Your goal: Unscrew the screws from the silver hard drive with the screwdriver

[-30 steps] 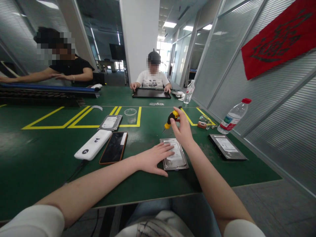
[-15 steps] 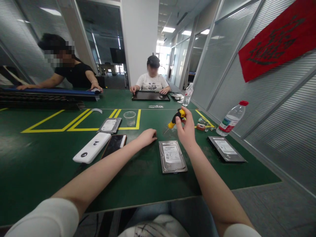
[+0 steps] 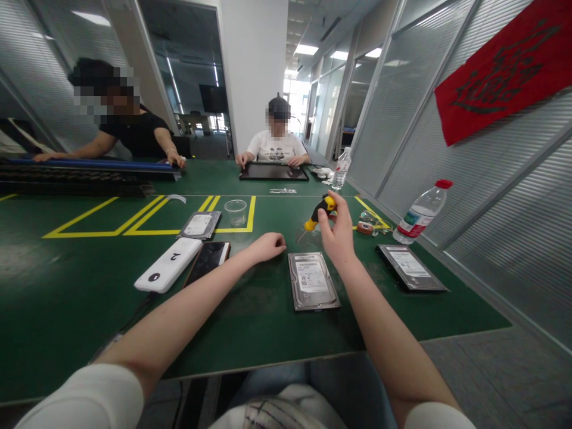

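Note:
My right hand [image 3: 338, 231] is closed round a small screwdriver [image 3: 320, 213] with a yellow and black handle, held above the green table [image 3: 250, 325], tip pointing down-left. Below it a silver hard drive [image 3: 312, 280] lies flat, label up. My left hand [image 3: 268, 245] rests on the table just left of the drive's far corner, fingers curled in, knuckles up; I cannot make out anything in it. The left forearm crosses over part of a black phone [image 3: 206, 254].
A white power bank [image 3: 169, 263], a second hard drive [image 3: 201, 224] and a clear cup [image 3: 235, 211] lie to the left. Another drive [image 3: 411, 267] and a water bottle [image 3: 422, 211] sit right. Two other people work at the far end.
My left hand left the top of the hard drive and moved up-left onto the table, curling its fingers. The right hand with the screwdriver has barely shifted.

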Demonstrator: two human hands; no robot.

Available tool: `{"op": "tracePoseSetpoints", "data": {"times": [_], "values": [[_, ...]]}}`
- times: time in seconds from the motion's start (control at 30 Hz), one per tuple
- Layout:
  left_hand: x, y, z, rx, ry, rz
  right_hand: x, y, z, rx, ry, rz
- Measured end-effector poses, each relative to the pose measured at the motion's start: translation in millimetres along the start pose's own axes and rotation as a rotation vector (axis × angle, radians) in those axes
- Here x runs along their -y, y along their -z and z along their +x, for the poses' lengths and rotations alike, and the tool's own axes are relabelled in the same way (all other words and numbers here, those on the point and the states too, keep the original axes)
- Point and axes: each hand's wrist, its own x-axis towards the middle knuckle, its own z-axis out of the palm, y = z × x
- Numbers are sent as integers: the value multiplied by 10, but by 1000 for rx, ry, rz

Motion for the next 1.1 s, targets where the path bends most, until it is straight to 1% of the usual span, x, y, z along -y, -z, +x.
{"op": "tracePoseSetpoints", "data": {"times": [0.17, 0.47, 0.77, 1.1], "values": [[-41, 25, -11, 89, 5, -142, -2, -11, -7, 21, -7, 18], [-35, 56, -38, 135, 8, -261, -19, -22, -8, 12, 6, 11], [-6, 37, -29, 126, -29, -302, -5, -19, -12, 18, 2, 7], [44, 5, 20, 119, -25, -324, 0, -17, -15, 29, 7, -11]]}}
